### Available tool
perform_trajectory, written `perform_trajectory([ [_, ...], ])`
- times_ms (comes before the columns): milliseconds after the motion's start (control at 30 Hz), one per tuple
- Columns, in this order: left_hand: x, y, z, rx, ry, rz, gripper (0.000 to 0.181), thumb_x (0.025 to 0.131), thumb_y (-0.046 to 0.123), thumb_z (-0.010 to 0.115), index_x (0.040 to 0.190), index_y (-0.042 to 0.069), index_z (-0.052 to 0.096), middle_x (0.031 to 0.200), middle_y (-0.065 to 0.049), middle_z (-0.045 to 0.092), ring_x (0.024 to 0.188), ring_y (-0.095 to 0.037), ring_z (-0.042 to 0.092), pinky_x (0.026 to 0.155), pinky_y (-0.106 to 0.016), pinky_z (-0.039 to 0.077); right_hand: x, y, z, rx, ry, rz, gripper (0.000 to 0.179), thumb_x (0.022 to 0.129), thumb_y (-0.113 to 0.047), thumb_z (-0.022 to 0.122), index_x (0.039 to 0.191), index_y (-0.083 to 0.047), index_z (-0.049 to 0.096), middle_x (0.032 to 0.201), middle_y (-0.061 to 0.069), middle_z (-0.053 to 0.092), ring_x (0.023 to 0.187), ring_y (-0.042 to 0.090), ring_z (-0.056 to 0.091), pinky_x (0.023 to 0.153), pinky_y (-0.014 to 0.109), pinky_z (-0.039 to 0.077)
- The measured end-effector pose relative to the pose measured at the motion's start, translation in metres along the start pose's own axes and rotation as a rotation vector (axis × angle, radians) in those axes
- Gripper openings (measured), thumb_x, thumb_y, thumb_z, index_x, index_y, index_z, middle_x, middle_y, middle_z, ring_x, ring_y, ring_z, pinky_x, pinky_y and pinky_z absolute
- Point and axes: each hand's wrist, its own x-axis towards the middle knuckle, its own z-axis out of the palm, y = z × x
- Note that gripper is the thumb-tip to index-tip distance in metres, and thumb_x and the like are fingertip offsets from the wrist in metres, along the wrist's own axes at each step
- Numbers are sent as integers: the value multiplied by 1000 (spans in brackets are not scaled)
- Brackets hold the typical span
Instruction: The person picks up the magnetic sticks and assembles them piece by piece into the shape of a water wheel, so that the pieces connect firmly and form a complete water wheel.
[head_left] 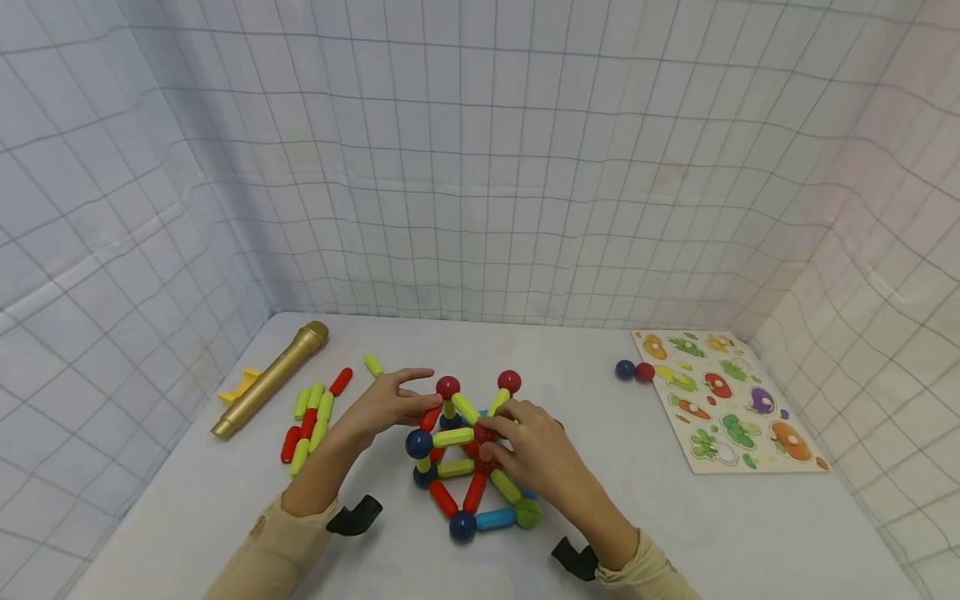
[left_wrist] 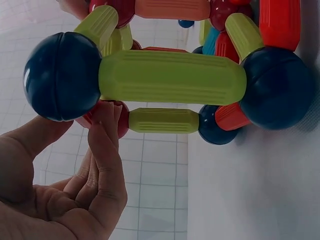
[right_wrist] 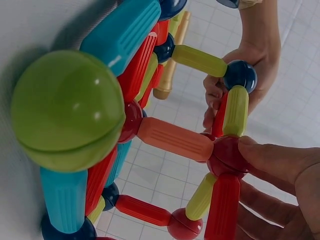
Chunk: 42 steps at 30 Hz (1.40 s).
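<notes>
A frame of magnetic rods and balls stands on the white table. My left hand (head_left: 388, 405) is at its far left side and pinches a red rod (head_left: 431, 418) near a blue ball (head_left: 418, 443). My right hand (head_left: 538, 448) grips a red ball (right_wrist: 229, 156) at the top middle, its thumb on the near side. From that ball a yellow-green rod (head_left: 453, 437) runs to the blue ball, and an orange-red rod (right_wrist: 175, 139) leads down to a lower red ball. A green ball (head_left: 528, 512) sits at the base. Part of the frame is hidden behind my right hand.
Several loose red and yellow-green rods (head_left: 308, 422) lie at the left, beside a gold toy microphone (head_left: 272, 379) and a yellow piece (head_left: 240, 385). A loose blue ball (head_left: 625, 369) and red ball (head_left: 644, 372) touch near a vegetable puzzle board (head_left: 697, 457) at right.
</notes>
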Motion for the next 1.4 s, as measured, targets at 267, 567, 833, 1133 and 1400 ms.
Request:
perform_trajectory([
  [267,10,-5,3,15,-50,-4,62,94,33,64,147,11,41,120,-17,68,96,-20,68,92,-40,55,1,-2,0,-12,-13,0,34,80,-28,80,112,-19,74,94,-3,66,83,9,57,74,22,51],
  [567,17,-11,2,81,-16,71,49,96,42,58,135,14,56,126,-12,65,119,-30,59,106,-57,40,2,-6,4,-36,31,8,32,79,-29,81,108,-16,75,94,-3,67,82,11,57,76,25,51],
  [833,11,-17,3,34,-17,133,50,92,40,64,133,13,57,129,-10,64,121,-29,58,108,-58,38,1,-3,-5,-15,-1,46,29,77,-19,82,105,-15,76,99,-1,71,90,14,58,79,25,55],
  [1133,-29,-22,14,153,55,217,39,88,36,71,120,14,65,114,-8,69,102,-22,68,87,-38,57,2,15,-6,163,-26,121,30,77,0,79,103,-15,76,100,0,67,91,15,66,79,26,58],
  [1400,-49,-23,20,179,26,226,35,86,37,73,111,14,64,100,-4,69,91,-15,69,78,-28,57,5,19,-3,201,24,124,32,77,7,75,103,-12,76,96,2,65,85,15,63,74,23,57],
])
